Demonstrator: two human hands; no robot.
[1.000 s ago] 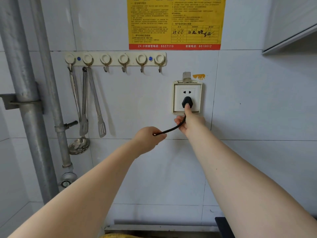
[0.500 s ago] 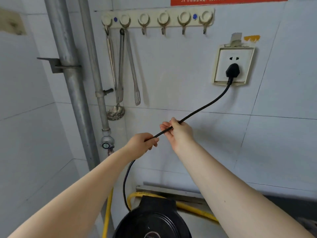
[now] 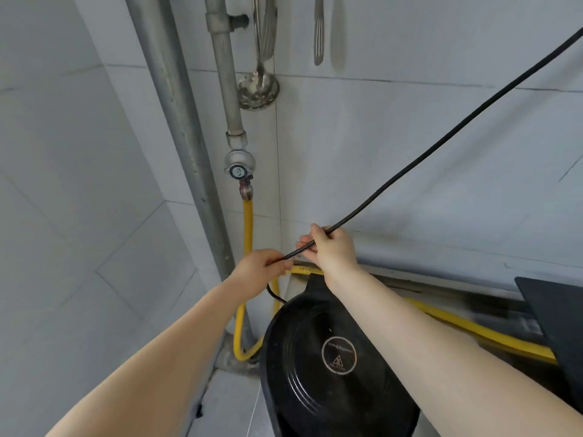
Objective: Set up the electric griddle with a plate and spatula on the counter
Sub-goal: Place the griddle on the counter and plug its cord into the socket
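Note:
The round black electric griddle (image 3: pixel 321 367) sits shut on the counter at the bottom centre, partly under my right forearm. Its black power cord (image 3: pixel 441 143) runs taut from the upper right edge down to my hands. My right hand (image 3: pixel 331 247) pinches the cord above the griddle's back edge. My left hand (image 3: pixel 262 269) grips the same cord just to the left and lower; from there the cord loops down behind the griddle. A slotted metal spatula (image 3: pixel 318 36) hangs on the wall at the top. No plate is in view.
Grey metal pipes (image 3: pixel 220 74) run down the corner to a valve (image 3: pixel 238 167). A yellow gas hose (image 3: pixel 247 228) drops from it and runs right behind the griddle. A perforated ladle (image 3: pixel 258 89) hangs by the pipes. A black stove edge (image 3: pixel 555 313) is at right.
The view has tilted down from the wall socket to the counter. My right hand left the plug and slid down the cord. Both hands came lower, toward the griddle.

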